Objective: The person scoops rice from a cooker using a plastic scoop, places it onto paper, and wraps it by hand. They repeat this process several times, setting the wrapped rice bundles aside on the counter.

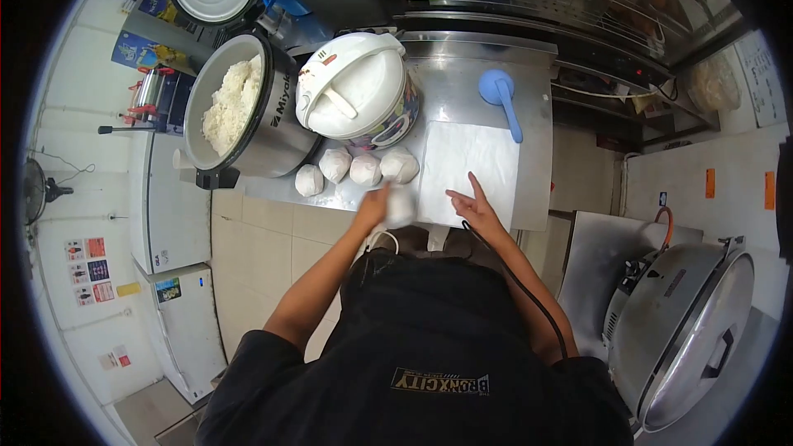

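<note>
My left hand (373, 208) grips a white paper-wrapped rice bundle (401, 207) at the table's front edge; motion blurs it. Just behind stands a row of several similar wrapped bundles (365, 170). My right hand (481, 213) is over the lower part of a stack of white wrapping paper (469, 167), index finger and thumb stretched apart, with nothing seen in it. A blue scoop (497, 87) with a long handle rests beyond the paper. Cooked rice (234, 106) fills the large open cooker (283, 136) on the left.
A closed white rice cooker (351, 95) stands behind the bundles on the steel table (535, 124). Glass-fronted racks (529, 0) line the back. To the right sits a big metal appliance with a round lid (702, 339). A dark cable (529, 293) runs along my right forearm.
</note>
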A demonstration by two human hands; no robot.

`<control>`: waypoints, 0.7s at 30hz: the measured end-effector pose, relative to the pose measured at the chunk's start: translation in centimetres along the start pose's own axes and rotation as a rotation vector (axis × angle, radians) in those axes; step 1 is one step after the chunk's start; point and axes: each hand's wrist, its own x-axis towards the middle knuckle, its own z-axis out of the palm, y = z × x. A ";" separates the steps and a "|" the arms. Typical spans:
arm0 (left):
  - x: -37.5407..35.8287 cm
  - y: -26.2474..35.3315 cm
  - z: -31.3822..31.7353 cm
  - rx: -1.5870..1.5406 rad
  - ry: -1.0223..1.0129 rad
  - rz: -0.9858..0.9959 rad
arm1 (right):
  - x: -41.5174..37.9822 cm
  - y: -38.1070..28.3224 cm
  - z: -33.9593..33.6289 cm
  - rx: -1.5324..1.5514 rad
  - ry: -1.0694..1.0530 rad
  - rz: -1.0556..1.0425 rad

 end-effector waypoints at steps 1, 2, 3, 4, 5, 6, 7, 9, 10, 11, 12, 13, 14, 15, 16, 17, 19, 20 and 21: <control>-0.3 -0.4 -3.0 -0.294 -0.060 -0.368 | 0.3 -0.3 -0.3 -0.097 0.056 -0.047; -1.3 -0.8 -5.1 -0.241 -0.017 -0.429 | 0.6 -0.5 -0.8 -0.100 0.054 -0.050; -0.8 -6.8 -2.7 -0.254 0.355 -0.198 | 0.6 -0.6 -1.7 -0.125 0.088 -0.026; -0.7 -8.7 -3.3 -0.228 0.396 -0.258 | 0.6 -0.7 -2.3 -0.150 0.120 0.001; -0.5 -10.1 -3.5 -0.242 0.418 -0.255 | 0.6 -0.6 -2.7 -0.164 0.157 -0.011; -0.4 -10.1 -3.9 -0.257 0.440 -0.250 | 0.8 -0.7 -3.2 -0.168 0.152 -0.008; 0.0 -9.8 -4.0 -0.263 0.440 -0.253 | 0.9 -0.8 -3.6 -0.177 0.178 0.010; 0.5 -8.4 -4.1 -0.239 0.529 -0.256 | 1.0 -1.3 -4.2 -0.207 0.231 0.031; 0.5 -7.0 -4.3 -0.251 0.534 -0.267 | 1.1 -1.7 -4.4 -0.221 0.223 0.037; 0.6 -5.3 -4.9 -0.232 0.616 -0.284 | 1.3 -2.1 -4.6 -0.227 0.241 0.036; 0.8 -4.9 -5.0 -0.211 0.701 -0.301 | 1.7 -2.6 -4.6 -0.232 0.257 0.033; 1.0 -5.4 -4.9 -0.221 0.710 -0.311 | 2.0 -3.0 -4.6 -0.244 0.246 0.033; 1.0 -5.8 -5.0 -0.199 0.768 -0.322 | 2.3 -3.4 -4.5 -0.241 0.254 0.033; 0.9 -6.0 -5.0 -0.178 0.825 -0.332 | 2.5 -3.7 -4.6 -0.239 0.263 0.033; 0.4 -6.1 -4.6 -0.190 0.834 -0.341 | 2.7 -4.0 -4.7 -0.253 0.254 0.032; -0.5 -6.1 -4.1 -0.168 0.850 -0.370 | 2.8 -4.3 -4.6 -0.240 0.283 0.015; -2.5 -5.4 -3.1 -0.153 0.877 -0.401 | 3.6 -4.1 -5.3 -0.233 0.304 -0.010; -3.6 -4.8 -2.1 -0.069 0.811 -0.382 | 4.0 -3.7 -6.0 -0.285 0.385 -0.079; -4.2 -4.1 -1.7 0.016 0.741 -0.366 | 4.3 -3.9 -6.4 -0.336 0.466 -0.147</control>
